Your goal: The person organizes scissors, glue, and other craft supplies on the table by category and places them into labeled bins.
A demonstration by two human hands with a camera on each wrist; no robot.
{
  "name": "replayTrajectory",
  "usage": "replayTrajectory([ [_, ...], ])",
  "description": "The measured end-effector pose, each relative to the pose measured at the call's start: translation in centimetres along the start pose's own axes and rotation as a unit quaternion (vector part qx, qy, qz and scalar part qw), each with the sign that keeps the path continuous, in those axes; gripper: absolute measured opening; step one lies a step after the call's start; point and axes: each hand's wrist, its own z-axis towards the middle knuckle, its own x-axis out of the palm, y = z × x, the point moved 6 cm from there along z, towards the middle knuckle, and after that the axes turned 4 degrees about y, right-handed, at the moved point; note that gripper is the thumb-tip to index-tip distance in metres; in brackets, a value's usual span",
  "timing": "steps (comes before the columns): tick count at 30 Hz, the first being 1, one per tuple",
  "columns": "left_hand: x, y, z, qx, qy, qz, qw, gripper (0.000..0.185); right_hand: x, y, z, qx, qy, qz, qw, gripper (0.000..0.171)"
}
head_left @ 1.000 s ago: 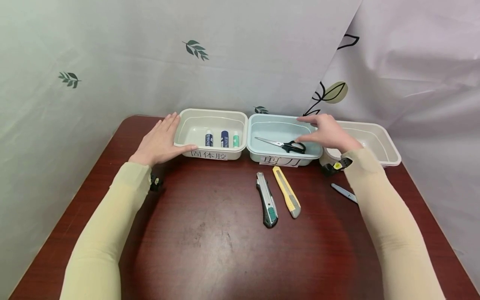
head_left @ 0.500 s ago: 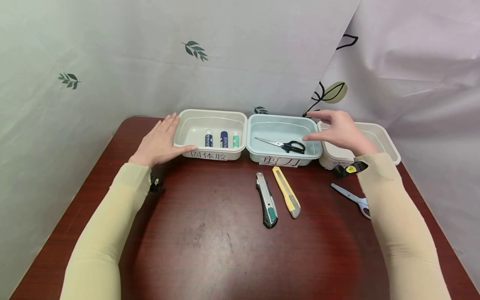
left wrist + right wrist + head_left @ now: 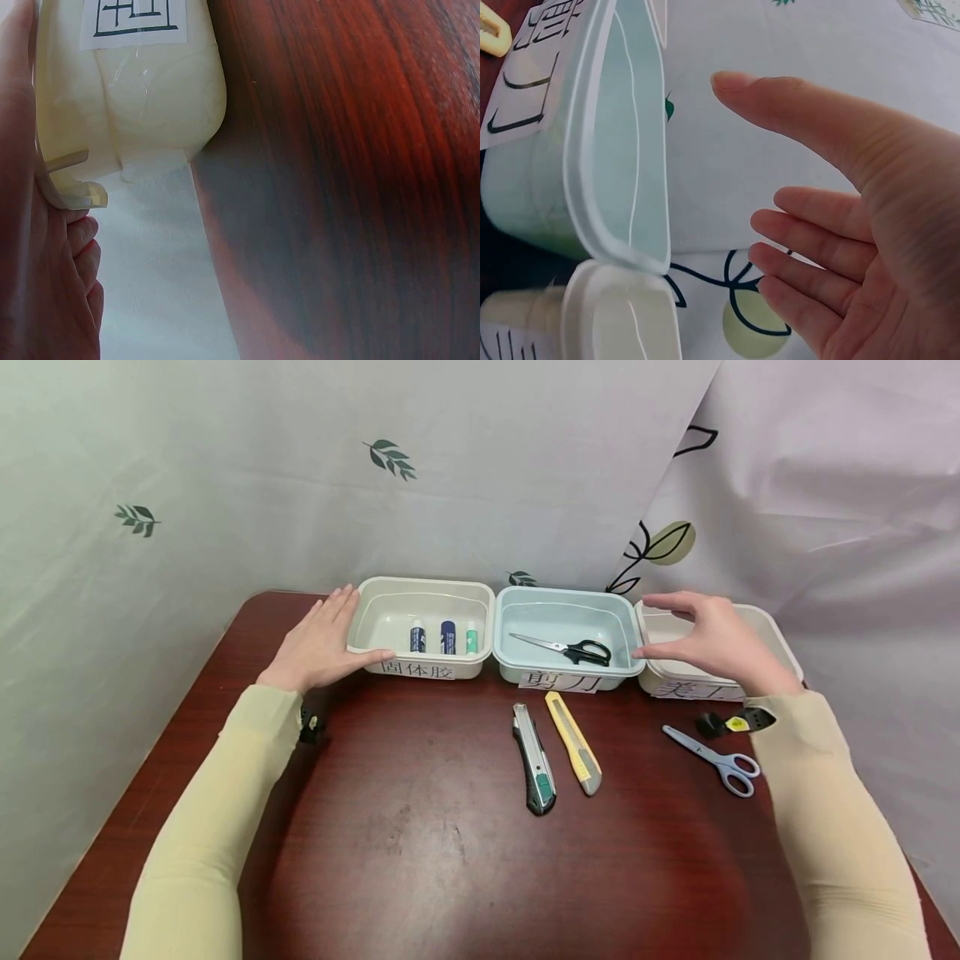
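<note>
My left hand [image 3: 315,642] lies with fingers extended along the left end of the off-white bin [image 3: 480,670], its thumb at the front rim. Three glue sticks [image 3: 448,638] rest inside that bin. Above the right-hand bin [image 3: 776,643], my right hand [image 3: 708,639] hovers with thumb and fingers spread apart. In the right wrist view its palm and fingers hold nothing. Black-handled scissors [image 3: 587,652] lie in the light-blue middle bin [image 3: 517,610], just left of the right hand.
On the brown table [image 3: 420,827] lie a silver-and-black utility knife [image 3: 534,760] and a yellow one [image 3: 573,743]. Blue scissors [image 3: 716,760] lie near the right forearm. A pale patterned curtain [image 3: 480,477] hangs right behind the bins.
My right hand has moved right, from over the light-blue bin to over the right-hand bin, uncovering the blue scissors and the bin's label. The left hand has stayed in place.
</note>
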Motion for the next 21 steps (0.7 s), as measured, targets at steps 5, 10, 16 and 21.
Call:
replayTrajectory([
  [5,0.0,0.0,0.0,-0.001,0.0,0.0,1.0,0.119,-0.3,-0.5,-1.4,0.004,-0.005,-0.015,1.0,0.078],
  [10,0.0,0.0,0.0,-0.001,0.0,-0.001,1.0,0.119,-0.4,-0.9,-2.8,-0.021,-0.019,-0.031,0.999,0.078],
  [16,0.1,0.0,0.0,-0.002,-0.001,-0.001,1.0,0.119,-0.3,-1.7,-4.4,-0.022,-0.026,-0.021,0.999,0.075],
  [21,0.0,0.0,0.0,-0.001,-0.002,0.001,1.0,0.119,-0.1,-2.5,-5.6,-0.008,-0.03,-0.024,0.999,0.075],
])
